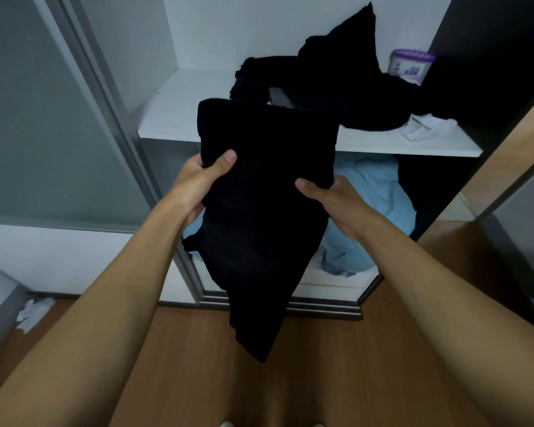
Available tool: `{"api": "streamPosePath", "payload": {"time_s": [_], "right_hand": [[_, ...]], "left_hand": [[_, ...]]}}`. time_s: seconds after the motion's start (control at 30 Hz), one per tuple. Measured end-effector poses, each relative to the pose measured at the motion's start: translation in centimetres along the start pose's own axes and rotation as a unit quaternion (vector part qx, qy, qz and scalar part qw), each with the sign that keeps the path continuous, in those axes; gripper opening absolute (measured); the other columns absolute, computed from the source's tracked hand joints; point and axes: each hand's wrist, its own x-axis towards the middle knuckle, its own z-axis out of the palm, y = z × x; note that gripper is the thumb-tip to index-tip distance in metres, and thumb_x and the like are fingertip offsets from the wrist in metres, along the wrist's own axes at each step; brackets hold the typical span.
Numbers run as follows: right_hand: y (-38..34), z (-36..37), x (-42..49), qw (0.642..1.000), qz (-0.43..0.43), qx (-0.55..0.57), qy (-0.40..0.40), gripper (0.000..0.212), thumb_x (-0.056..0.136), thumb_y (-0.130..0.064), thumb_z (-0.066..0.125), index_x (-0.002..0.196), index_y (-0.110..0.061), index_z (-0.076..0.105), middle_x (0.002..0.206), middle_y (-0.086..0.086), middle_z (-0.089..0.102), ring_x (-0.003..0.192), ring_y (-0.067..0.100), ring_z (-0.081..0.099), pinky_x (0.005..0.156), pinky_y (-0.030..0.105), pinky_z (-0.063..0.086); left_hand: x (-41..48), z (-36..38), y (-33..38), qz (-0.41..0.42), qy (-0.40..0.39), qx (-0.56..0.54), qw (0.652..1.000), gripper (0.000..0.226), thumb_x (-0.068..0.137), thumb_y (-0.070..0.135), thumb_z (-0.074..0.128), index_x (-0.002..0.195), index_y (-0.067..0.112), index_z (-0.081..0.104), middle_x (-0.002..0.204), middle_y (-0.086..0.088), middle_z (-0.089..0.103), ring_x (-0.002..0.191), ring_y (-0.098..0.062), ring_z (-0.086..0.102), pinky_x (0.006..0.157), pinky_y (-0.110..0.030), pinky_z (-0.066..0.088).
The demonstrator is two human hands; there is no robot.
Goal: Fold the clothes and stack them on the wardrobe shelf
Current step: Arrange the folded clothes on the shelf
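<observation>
Both hands have a grip on the black garment (265, 211), held in the air just in front of the white shelf (173, 118): left hand (198, 183) pinches its left edge, right hand (330, 195) its right. It looks part-folded, bottom end hanging loose, so nothing's stacked yet I'd say. On the shelf sits an unfolded dark heap (336, 87), white cloth (423, 127) beside it, purple tub (409, 64) behind. Blue bedding (376, 204) is below the shelf, wood floor (321, 365) underfoot.
</observation>
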Motion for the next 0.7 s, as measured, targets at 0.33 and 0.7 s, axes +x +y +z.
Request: {"api": "streamPosePath", "payload": {"time_s": [0.33, 0.7], "right_hand": [[-0.6, -0.1, -0.3, 0.994, 0.027, 0.076, -0.077, 0.035, 0.086, -0.030, 0.076, 0.118, -0.019, 0.068, 0.114, 0.003, 0.074, 0.109, 0.019, 0.069, 0.095, 0.029, 0.054], [0.2, -1.0, 0.4, 0.968, 0.135, 0.186, -0.099, 0.034, 0.083, -0.038, 0.078, 0.107, -0.014, 0.078, 0.111, 0.007, 0.074, 0.099, 0.020, 0.072, 0.081, 0.029, 0.057]], "left_hand": [[1.2, -0.5, 0.6, -0.050, 0.035, -0.056, 0.997, 0.046, 0.087, 0.047, 0.071, 0.117, 0.012, 0.067, 0.110, -0.006, 0.076, 0.101, -0.021, 0.073, 0.075, -0.028, 0.060], [-0.1, -2.3, -3.4, -0.189, 0.047, 0.012, 0.981, 0.030, 0.092, 0.031, 0.069, 0.105, 0.005, 0.067, 0.095, -0.012, 0.074, 0.073, -0.020, 0.074, 0.060, -0.029, 0.059]]}}
